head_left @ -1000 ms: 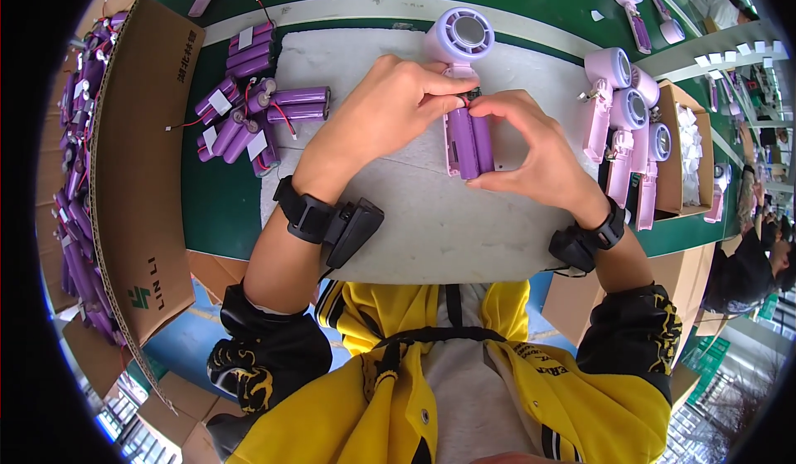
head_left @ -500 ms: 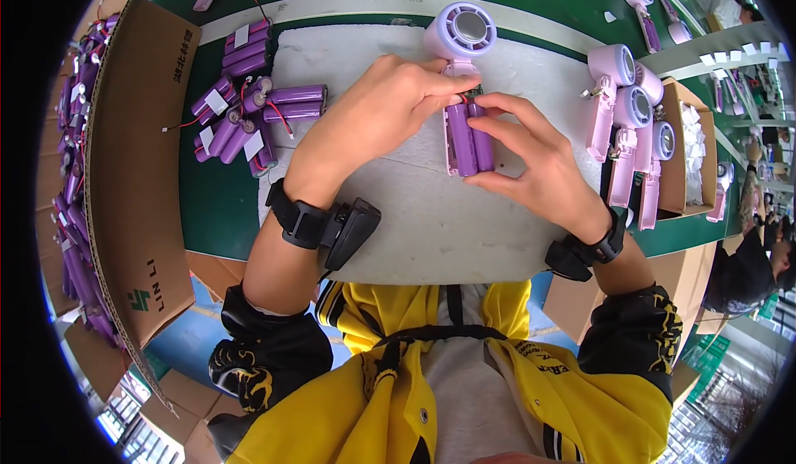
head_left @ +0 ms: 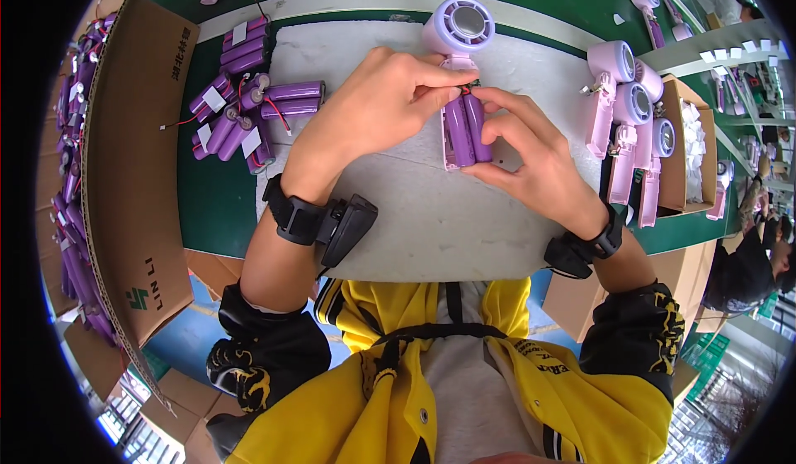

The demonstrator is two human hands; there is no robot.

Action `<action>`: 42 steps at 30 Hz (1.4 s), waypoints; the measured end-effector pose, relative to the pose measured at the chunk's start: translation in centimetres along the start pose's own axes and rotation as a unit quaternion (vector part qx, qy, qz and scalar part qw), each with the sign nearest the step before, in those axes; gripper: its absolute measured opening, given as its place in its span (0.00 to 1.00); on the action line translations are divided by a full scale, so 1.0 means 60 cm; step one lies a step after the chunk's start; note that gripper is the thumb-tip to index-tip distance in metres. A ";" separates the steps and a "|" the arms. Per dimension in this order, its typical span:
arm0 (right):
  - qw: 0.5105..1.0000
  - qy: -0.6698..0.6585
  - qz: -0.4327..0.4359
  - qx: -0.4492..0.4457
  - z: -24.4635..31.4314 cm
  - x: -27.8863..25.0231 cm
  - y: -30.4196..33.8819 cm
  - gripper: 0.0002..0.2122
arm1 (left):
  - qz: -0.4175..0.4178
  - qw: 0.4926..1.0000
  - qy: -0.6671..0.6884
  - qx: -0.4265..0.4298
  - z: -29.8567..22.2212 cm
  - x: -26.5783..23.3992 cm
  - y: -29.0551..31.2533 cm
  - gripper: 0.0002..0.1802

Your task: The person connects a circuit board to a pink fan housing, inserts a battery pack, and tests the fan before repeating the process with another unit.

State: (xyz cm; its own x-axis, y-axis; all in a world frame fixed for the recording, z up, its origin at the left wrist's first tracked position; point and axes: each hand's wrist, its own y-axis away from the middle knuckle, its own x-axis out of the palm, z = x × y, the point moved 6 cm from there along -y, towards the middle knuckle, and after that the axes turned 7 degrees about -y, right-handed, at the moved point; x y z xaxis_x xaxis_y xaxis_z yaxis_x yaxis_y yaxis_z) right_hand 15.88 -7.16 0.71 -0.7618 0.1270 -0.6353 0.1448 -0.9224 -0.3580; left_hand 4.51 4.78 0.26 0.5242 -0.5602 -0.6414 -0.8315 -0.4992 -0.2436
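Note:
A pink-lilac handheld fan [head_left: 459, 26] lies with its round head away from me and its handle shell [head_left: 450, 155] opened toward me. Two joined purple cells form a battery pack [head_left: 466, 132], which sits at the shell, slightly tilted. My left hand [head_left: 377, 107] pinches the fan's neck, its thumb and forefinger by small wires and a bit of green circuit board [head_left: 471, 85]; the fingertips partly cover these. My right hand [head_left: 535, 145] grips the pack from the right, fingers at its upper end and side, thumb at its near end.
Under the fan lies a white foam pad [head_left: 390, 203] on a green table. Purple battery packs [head_left: 240, 116] with wires are piled at left beside a tall cardboard box [head_left: 141, 174]. Several open fans [head_left: 618, 116] and a small carton [head_left: 692, 149] of white pieces stand at right.
The battery pack has tilted a little, its near end shifting left. My right fingers curl closer round it, while my left hand keeps its pinch at the neck.

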 end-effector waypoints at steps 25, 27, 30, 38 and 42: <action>0.970 -0.194 -0.069 0.131 -0.042 0.010 -0.016 0.19 | 0.057 0.965 0.190 -0.170 0.042 0.034 0.017 0.30; 0.977 -0.157 -0.091 0.115 -0.044 -0.001 -0.016 0.16 | 0.081 0.959 0.210 -0.171 0.020 0.047 0.015 0.30; 0.984 -0.080 -0.119 0.107 -0.042 -0.009 -0.015 0.11 | 0.091 0.958 0.208 -0.173 0.015 0.060 0.014 0.29; 0.976 -0.100 -0.098 0.168 -0.045 -0.011 -0.010 0.07 | 0.107 0.969 0.144 -0.170 0.011 0.061 0.006 0.30; 0.998 -0.006 -0.032 0.060 -0.017 -0.018 -0.007 0.09 | 0.100 0.973 0.150 -0.141 0.006 0.054 0.006 0.29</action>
State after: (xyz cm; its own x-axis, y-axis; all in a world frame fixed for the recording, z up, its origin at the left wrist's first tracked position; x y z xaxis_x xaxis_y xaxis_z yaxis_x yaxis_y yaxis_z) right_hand 17.28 -6.57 0.88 -0.7744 0.1841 -0.6053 0.0190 -0.9495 -0.3131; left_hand 5.87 3.02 -2.15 0.4226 -0.8114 -0.4037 -0.8611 -0.4985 0.1006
